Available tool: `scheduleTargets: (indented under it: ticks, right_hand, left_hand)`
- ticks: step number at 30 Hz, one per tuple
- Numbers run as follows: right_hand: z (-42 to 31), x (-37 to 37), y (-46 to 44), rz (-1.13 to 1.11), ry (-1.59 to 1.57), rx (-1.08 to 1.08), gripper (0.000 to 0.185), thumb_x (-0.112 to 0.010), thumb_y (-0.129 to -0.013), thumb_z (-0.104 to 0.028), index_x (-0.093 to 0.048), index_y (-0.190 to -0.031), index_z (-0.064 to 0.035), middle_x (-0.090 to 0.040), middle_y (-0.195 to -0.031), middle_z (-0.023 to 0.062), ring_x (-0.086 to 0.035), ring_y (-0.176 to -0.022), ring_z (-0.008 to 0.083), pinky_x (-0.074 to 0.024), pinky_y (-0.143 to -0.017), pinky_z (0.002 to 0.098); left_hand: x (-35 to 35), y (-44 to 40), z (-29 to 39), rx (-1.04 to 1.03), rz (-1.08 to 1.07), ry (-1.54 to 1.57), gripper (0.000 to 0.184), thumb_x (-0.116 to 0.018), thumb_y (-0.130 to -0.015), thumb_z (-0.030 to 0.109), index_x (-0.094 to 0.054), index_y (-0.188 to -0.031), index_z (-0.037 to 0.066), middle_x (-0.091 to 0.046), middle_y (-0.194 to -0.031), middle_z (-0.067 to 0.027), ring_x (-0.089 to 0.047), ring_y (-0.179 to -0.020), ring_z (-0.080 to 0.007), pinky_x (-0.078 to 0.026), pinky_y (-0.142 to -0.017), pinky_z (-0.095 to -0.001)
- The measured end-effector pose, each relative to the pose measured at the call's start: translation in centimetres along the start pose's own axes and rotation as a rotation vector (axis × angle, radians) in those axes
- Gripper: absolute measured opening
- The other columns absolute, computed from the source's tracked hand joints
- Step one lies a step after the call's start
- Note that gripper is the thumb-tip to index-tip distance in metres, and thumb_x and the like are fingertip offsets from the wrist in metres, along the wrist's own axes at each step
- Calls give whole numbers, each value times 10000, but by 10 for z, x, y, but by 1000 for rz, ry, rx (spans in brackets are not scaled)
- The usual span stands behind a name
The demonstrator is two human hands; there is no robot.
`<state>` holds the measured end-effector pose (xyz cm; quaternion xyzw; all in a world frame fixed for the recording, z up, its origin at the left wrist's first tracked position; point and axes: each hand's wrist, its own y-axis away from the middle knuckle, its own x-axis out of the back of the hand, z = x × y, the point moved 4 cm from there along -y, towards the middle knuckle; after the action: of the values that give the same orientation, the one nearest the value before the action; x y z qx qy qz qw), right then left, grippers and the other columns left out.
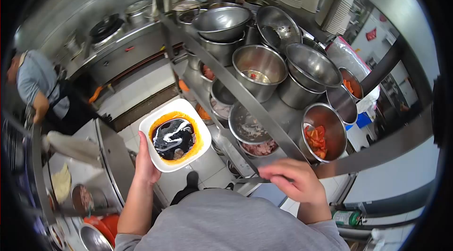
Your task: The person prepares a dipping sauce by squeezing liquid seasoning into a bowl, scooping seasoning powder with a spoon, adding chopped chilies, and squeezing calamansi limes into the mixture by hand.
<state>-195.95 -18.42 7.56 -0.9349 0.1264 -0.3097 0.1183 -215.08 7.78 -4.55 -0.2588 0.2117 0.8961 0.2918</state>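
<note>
**Holding a white bowl [204,129] of dark liquid [173,137] in the left hand [147,168]**

Grasping the white bowl by its lower left side, over the tiled floor [214,166], just off the left edge of a steel counter [291,120]. Showing an orange ring [200,137] around the liquid. Bending the fingers of the right hand [298,181] loosely by the counter's near edge; cannot tell from here about anything within the curl. Looking down on a steel bowl [339,133] of orange-red slices [316,142] at the counter's near right corner, a deep pot [250,56] with red bits [253,76] farther in, and stacked metal basins [222,27] toward the far edge. Also in view at far left, another person [40,81], leaning forward.
</note>
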Motion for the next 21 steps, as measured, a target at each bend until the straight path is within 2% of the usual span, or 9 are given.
scheduleTargets:
  ticks: [3, 7, 8, 13, 15, 17, 19, 20, 21]
  right_hand:
    - [0, 4, -1, -6, -97, -145, 274, -589, -816, 17, -636, -1086, 24, -669, -931, 140, -650, -803, 228, -511, -709, 306]
    - [8, 6, 0, 154, -288, -247, 240, -596, -840, -24, -636, -1057, 73, -668, -913, 170, -647, -723, 204, -512, -646, 296]
    - [9, 6, -1, 159, -304, -224, 263, -585, -861, -5, -613, -1117, 49, -657, -949, 157, -622, -758, 195, -487, -674, 280]
    - [1, 1, -37, 322, -158, -406, 257, -620, -845, -34, -633, -1095, 25, -656, -924, 135, -617, -743, 197, -481, -648, 284]
    - [-1, 2, -62, 390, 135, -444, 270, -646, -827, -51, -642, -1092, -4, -652, -892, 119, -615, -732, 203, -480, -631, 285]
    - [-6, 2, -86, 498, 216, -453, 269, -660, -808, -53, -654, -1075, -27, -647, -893, 110, -611, -724, 200, -480, -616, 281]
    - [-17, 6, -105, 657, 564, -326, 359, -666, -793, -42, -611, -1148, -40, -615, -842, 101, -600, -689, 232, -482, -589, 324]
    - [-18, 5, -116, 666, 576, -337, 359, -666, -793, -42, -611, -1148, -40, -615, -842, 101, -600, -689, 232, -482, -589, 324]
    - [-17, 7, -125, 693, 760, -513, 348, -655, -799, -58, -591, -1140, -43, -595, -823, 106, -601, -685, 261, -482, -581, 354]
  left_hand:
    - [3, -55, 13, 109, -98, -58, 709, -290, -937, 600, -352, -1379, 48, -474, -1342, -136, -488, -1217, -260, -417, -1016, -407]
    - [-5, -113, 35, 206, -277, -149, 718, -269, -938, 605, -341, -1384, 47, -452, -1363, -141, -466, -1239, -276, -410, -1021, -419]
    - [-10, -124, 41, 234, -320, -157, 730, -260, -935, 614, -342, -1384, 45, -452, -1363, -143, -467, -1238, -278, -411, -1021, -422]
    - [-26, -173, 64, 382, -408, -216, 759, -248, -917, 646, -362, -1379, 55, -459, -1356, -144, -483, -1223, -286, -424, -1006, -445]
    - [-32, -187, 68, 414, -445, -206, 740, -295, -918, 636, -389, -1365, 54, -492, -1326, -135, -526, -1177, -270, -452, -980, -428]
    - [-34, -196, 71, 413, -466, -238, 738, -288, -920, 635, -392, -1363, 54, -499, -1318, -135, -536, -1166, -265, -463, -970, -420]
    - [-31, -202, 71, 391, -469, -235, 738, -270, -923, 636, -393, -1362, 56, -498, -1319, -140, -539, -1162, -266, -468, -965, -414]
    - [-31, -204, 72, 391, -481, -237, 737, -268, -924, 635, -393, -1363, 56, -496, -1322, -140, -536, -1165, -268, -468, -965, -415]
    - [-30, -205, 72, 391, -490, -238, 737, -267, -925, 635, -392, -1363, 56, -493, -1324, -140, -534, -1169, -269, -468, -965, -416]
